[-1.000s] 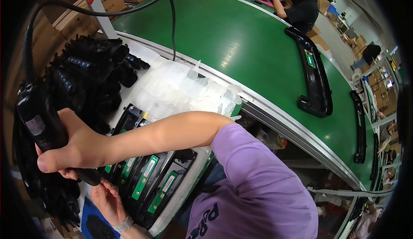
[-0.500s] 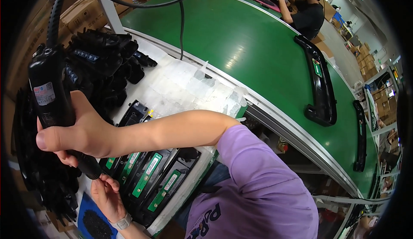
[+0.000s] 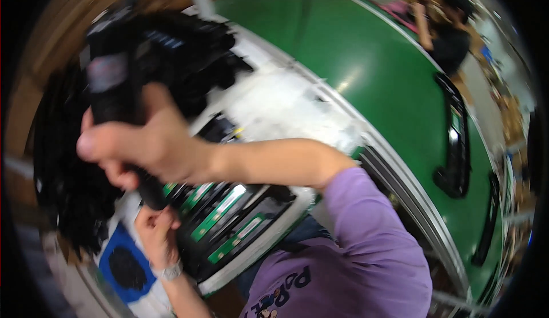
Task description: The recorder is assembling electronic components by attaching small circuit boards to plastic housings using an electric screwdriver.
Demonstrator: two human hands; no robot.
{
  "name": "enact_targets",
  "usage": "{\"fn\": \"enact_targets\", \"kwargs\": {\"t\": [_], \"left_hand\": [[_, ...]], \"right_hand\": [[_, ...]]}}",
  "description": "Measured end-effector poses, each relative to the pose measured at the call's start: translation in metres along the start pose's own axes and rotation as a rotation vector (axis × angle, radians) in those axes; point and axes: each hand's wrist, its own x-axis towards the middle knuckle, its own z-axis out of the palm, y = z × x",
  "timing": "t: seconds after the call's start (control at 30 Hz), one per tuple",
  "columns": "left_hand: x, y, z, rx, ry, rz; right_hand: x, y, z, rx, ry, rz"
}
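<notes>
My right hand (image 3: pixel 151 138) is wrapped round a black corded electric screwdriver (image 3: pixel 111 83), its nose pointing down toward me. Just at that nose, the fingers of my left hand (image 3: pixel 157 232) are bent together in a pinch. Whatever they hold, if anything, is too small and blurred to make out. Below my right forearm lie several long black plastic housings (image 3: pixel 266 218) side by side, with green circuit strips (image 3: pixel 235 239) in them; the forearm hides their middle parts. Beside my left hand sits a blue tray (image 3: pixel 111 249) with a dark heap of tiny pieces.
A large pile of black plastic parts (image 3: pixel 68 169) fills the left of the white-covered bench (image 3: pixel 269 103). Beyond runs a green conveyor belt (image 3: pixel 343 49) carrying black housings (image 3: pixel 457 140) on the right. Across it, a person in black (image 3: pixel 452 43) works. A cable hangs at the top.
The whole view has shifted, so the bench and belt appear farther right, and the picture is blurred. My right hand still grips the screwdriver, its nose still at my left fingers.
</notes>
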Motion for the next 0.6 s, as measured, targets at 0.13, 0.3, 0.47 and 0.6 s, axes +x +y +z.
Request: {"fn": "enact_targets", "kwargs": {"t": [0.13,0.3,0.47,0.6], "left_hand": [[0.004,0.007,0.016,0.054,-0.019,-0.101],[0.003,0.008,0.014,-0.008,0.023,-0.063],[0.009,0.022,-0.006,-0.01,0.226,-0.084],[0.017,0.019,-0.029,-0.341,0.29,0.022]], "right_hand": [[-0.004,0.004,-0.003,-0.313,0.039,-0.121],[-0.005,0.011,-0.001,-0.295,0.171,-0.071],[0.015,0.024,-0.015,-0.281,0.02,-0.032],[0.018,0.037,-0.021,-0.705,-0.141,-0.073]]}}
